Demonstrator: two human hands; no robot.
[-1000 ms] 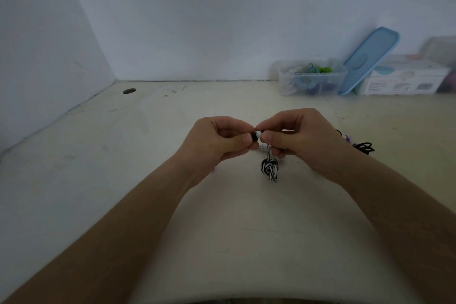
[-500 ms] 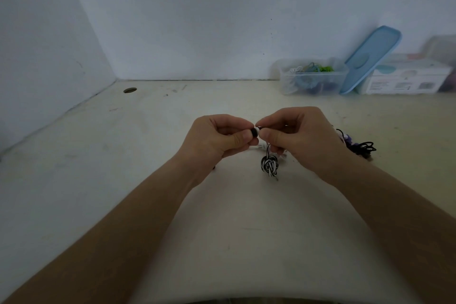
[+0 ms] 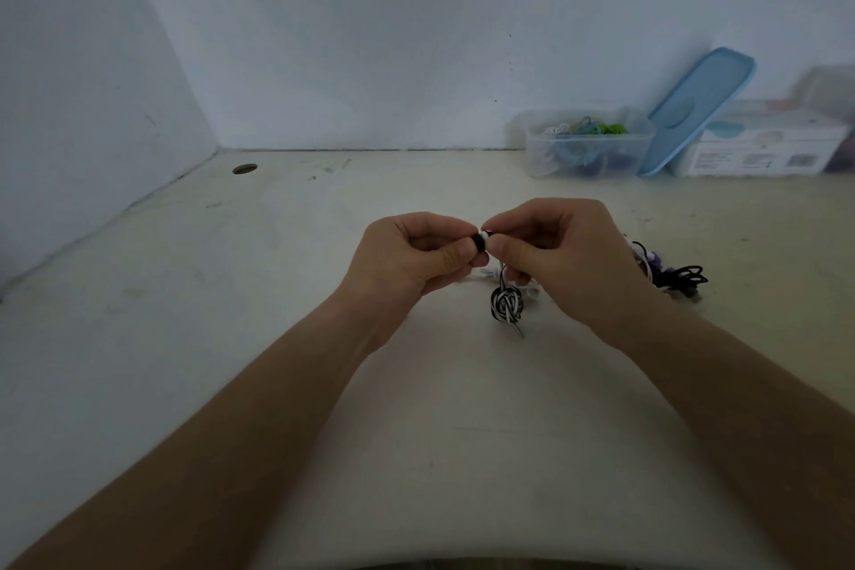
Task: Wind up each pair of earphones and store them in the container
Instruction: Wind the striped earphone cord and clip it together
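Earphones (image 3: 507, 303), blk/white cord: held over mid surface (image 3: 277, 292), both hands.

L hand (image 3: 416, 255) & R hand (image 3: 560, 255) meet fingertip to fingertip, each w/ thumb and forefinger pinched on the blk/white bud end; other fingers curled in. Rest of the cord hangs below R hand as a small knotted bundle, plug tip pointing down; can't tell if it touches the surface. Container (image 3: 536, 153), clear plastic, lid off, at back right against wall, well apart from hands; coloured cords inside. Blue lid (image 3: 694, 111) leans tilted just right of it, next to a white box (image 3: 758, 148). More cords (image 3: 675, 278), blk & purple, in a loose pile on the surface just right of R hand. Round hole (image 3: 244, 168) in the surface, back left.
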